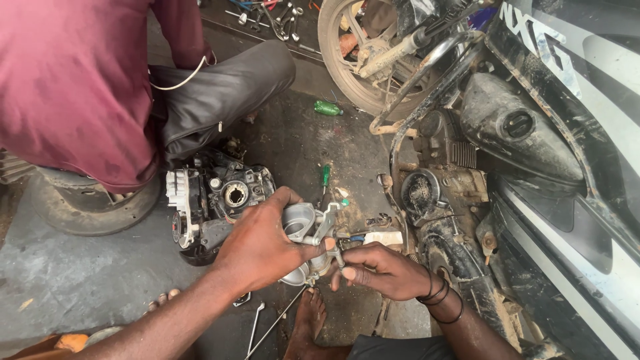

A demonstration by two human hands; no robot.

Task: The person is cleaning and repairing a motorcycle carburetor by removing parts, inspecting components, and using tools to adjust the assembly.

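A carburettor [307,235] is off the motorcycle [507,167] and held above the oily floor [80,273], between a stripped engine block [213,200] on the left and the bike's dirty engine on the right; judging by that, removal is done and the work on the part itself is under way, with nothing yet refitted. The left hand [260,243] comes in from the lower left, forearm angled up, fingers wrapped around the carburettor's grey body. The right hand [383,270], wrist ringed with black bands, reaches from the lower right and pinches a small fitting at the part's lower side with thumb and fingertips. A green-handled screwdriver [325,177] lies on the floor just beyond. Another person in a maroon shirt [73,87] sits at upper left.
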